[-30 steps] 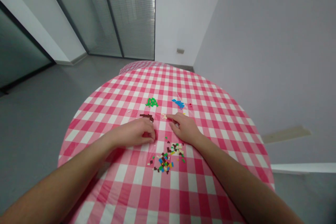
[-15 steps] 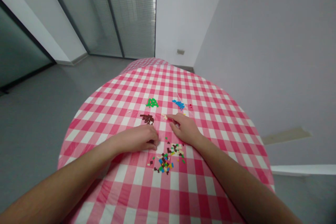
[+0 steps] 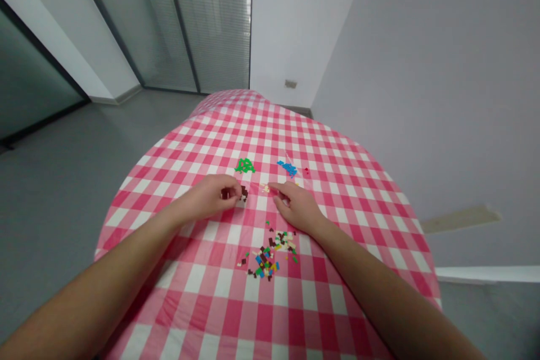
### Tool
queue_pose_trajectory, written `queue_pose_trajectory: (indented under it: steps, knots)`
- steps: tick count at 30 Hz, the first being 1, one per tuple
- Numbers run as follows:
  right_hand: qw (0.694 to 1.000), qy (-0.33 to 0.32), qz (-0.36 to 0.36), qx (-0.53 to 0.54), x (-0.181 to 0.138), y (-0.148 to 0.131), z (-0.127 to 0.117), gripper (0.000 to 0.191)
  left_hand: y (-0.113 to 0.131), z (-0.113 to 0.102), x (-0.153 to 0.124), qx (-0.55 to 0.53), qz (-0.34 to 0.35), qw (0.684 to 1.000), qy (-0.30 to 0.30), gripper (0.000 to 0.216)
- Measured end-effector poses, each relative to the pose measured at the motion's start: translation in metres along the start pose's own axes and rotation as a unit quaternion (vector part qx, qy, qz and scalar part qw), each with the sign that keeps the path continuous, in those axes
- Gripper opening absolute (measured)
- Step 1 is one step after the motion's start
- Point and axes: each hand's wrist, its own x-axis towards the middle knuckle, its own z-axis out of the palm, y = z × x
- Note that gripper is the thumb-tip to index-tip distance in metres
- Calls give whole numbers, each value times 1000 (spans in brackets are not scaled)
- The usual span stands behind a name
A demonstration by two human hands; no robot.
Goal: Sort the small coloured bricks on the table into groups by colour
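My left hand (image 3: 217,197) is over the pile of small brown toy bricks (image 3: 244,192), its thumb and fingertips curled together and hiding part of the pile. Whatever is between those fingertips is too small to make out. Beside a little group of cream bricks (image 3: 265,188) rests my right hand (image 3: 297,205), index finger stretched to them and thumb apart. Nearer me lies a mixed heap of bricks (image 3: 265,259) in brown, blue, green, cream and yellow.
Green bricks (image 3: 244,166) form a pile farther back, with blue bricks (image 3: 288,168) to their right and a few red bricks (image 3: 306,170) past those. A pink checked tablecloth (image 3: 295,304) covers the table. A grey wall (image 3: 442,95) stands on the right.
My left hand has moved away from me and to the left, from beside the mixed heap to over the brown bricks. My right hand has stayed by the cream bricks.
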Motion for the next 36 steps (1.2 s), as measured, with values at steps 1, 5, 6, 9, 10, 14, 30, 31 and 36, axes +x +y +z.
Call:
queue_pose_trajectory:
  steps: [1,5,6,9,10,14,30,31,36]
  knots:
    - [1000,0,7,3,0,0,0,41,-9,-4,2,8,-27,999,39,8]
    - [998,7,44,33,0,1,1,54,-36,-18,7,52,-130,982,129,6]
    - [998,9,49,41,0,1,1,57,-40,-20,8,64,-142,977,142,7]
    - [997,11,53,57,0,0,0,63,-45,-23,9,97,-155,971,151,9]
    - [997,11,53,59,0,0,0,64,-46,-23,9,105,-155,971,149,9]
    - [997,11,48,64,-1,0,0,67,-48,-20,9,103,-156,972,140,9]
    - [997,15,36,63,-1,0,-1,64,-53,-28,4,74,-171,970,154,19]
    - [997,15,37,62,-1,0,-1,65,-55,-28,4,76,-174,970,151,19]
    - [997,16,37,61,-1,1,0,64,-54,-27,5,84,-177,971,139,19]
